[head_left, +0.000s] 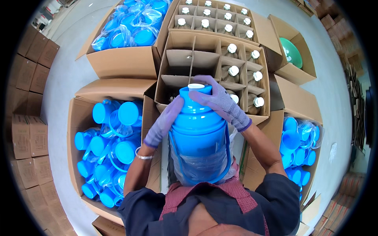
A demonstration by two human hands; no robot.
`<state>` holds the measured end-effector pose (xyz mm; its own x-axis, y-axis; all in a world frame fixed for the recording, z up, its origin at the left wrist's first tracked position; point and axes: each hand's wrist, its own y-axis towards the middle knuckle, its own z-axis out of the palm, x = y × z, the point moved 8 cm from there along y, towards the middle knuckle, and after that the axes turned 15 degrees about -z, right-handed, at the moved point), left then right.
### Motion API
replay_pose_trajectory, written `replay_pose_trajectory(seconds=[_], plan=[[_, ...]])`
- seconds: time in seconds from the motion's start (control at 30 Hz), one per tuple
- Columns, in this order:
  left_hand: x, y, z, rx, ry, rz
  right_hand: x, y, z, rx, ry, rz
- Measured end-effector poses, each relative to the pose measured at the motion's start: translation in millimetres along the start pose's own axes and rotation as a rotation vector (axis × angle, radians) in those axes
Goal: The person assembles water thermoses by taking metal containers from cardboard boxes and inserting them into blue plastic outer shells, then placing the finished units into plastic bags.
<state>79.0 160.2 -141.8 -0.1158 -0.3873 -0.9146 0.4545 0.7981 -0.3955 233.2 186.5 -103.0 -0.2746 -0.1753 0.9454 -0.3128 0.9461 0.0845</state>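
Blue flask [199,133] upright, long axis vertical, white mouth toward far side. Left hand [164,120] grasping its left shoulder. Right hand [222,101] spread, fingers gripping the top rim.

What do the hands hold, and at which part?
Both hands, left and right, grip the blue flask at its upper part, near the neck.

Glossy blue plastic flask [199,133], knit cloth gloves [220,100], matt cardboard boxes [118,63]

One blue flask [199,129], two gloved hands [163,122]
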Motion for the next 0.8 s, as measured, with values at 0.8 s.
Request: replay_pose_trajectory(seconds=[0.8], plan=[[48, -83, 59, 0.025, -0.225, -0.116, 59, -143, -60, -0.31, 0.404, -0.138]])
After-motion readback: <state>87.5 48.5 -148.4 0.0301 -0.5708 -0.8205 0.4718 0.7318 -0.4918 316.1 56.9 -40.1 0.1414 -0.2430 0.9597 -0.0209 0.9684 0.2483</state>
